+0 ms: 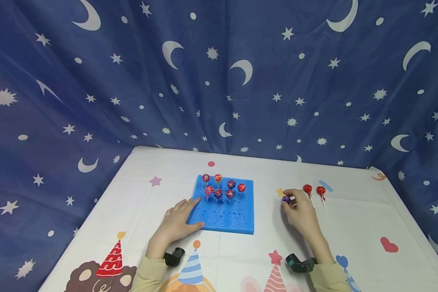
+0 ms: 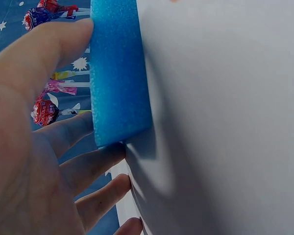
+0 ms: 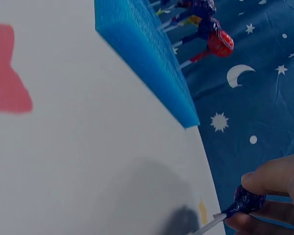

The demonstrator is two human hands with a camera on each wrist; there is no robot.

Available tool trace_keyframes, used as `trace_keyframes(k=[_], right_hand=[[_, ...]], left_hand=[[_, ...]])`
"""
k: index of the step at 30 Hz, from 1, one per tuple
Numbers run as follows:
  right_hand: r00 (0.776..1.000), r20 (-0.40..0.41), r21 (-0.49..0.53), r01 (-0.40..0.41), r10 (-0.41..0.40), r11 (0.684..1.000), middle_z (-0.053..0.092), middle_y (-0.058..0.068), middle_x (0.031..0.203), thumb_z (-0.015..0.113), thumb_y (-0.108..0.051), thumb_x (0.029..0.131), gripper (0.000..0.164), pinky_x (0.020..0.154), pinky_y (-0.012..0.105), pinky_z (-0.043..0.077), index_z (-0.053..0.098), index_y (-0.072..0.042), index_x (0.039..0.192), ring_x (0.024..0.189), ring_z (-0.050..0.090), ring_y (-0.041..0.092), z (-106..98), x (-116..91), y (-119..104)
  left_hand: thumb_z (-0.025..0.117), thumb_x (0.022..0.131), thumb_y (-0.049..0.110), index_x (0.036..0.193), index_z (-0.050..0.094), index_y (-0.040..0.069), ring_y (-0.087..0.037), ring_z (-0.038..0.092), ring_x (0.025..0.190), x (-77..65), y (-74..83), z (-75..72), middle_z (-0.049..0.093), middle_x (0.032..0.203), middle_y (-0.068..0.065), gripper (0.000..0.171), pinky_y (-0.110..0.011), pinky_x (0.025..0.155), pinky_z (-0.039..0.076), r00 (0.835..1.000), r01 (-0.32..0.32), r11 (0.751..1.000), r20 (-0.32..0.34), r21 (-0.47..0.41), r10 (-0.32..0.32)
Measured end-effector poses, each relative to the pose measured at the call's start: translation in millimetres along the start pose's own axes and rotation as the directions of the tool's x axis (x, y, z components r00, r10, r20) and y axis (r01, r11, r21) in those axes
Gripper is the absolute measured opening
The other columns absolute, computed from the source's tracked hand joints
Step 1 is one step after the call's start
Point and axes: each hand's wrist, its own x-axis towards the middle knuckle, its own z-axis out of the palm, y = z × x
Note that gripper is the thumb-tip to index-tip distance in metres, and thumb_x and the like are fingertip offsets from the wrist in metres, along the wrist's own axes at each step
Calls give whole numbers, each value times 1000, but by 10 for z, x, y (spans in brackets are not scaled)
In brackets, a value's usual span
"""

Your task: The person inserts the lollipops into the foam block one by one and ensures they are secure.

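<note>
A blue foam block (image 1: pixel 228 221) with rows of small holes lies on the table, and several wrapped lollipops (image 1: pixel 217 194) stand upright in its far half. My left hand (image 1: pixel 176 222) rests on the block's left side, thumb on the top face near the front corner, fingers spread along the edge. To the right of the block, my right hand (image 1: pixel 302 213) pinches a purple-wrapped lollipop (image 3: pixel 248 199) by its candy head between thumb and fingers. In the right wrist view its white stick points down and to the left. The hand is held above the tabletop.
Two red lollipops (image 1: pixel 320 190) lie on the table just beyond and right of my right hand. A white party-print cloth (image 1: pixel 357 227) covers the table. Behind it hangs a dark blue curtain (image 1: pixel 263 105) with moons and stars.
</note>
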Motion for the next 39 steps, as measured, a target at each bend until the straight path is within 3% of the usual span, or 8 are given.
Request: trace_keyframes(k=[9, 39], right_hand=[[997, -33, 49, 70, -68, 996, 64, 9, 104, 69, -4, 83, 31, 74, 31, 53, 63, -6, 113, 86, 62, 20, 32, -76, -151], [982, -48, 165, 187, -182, 968, 62, 3, 101, 72, -3, 82, 30, 77, 38, 56, 64, -9, 110, 86, 62, 15, 193, -139, -612]], left_hand=[[70, 83, 42, 148, 38, 15, -41, 29, 143, -3, 1, -2, 40, 152, -15, 77, -65, 109, 24, 1000, -10, 1000, -7, 1, 10], [70, 83, 42, 148, 39, 14, -41, 29, 143, -16, 21, -21, 40, 151, -16, 77, -65, 109, 24, 1000, -8, 1000, -4, -3, 8]])
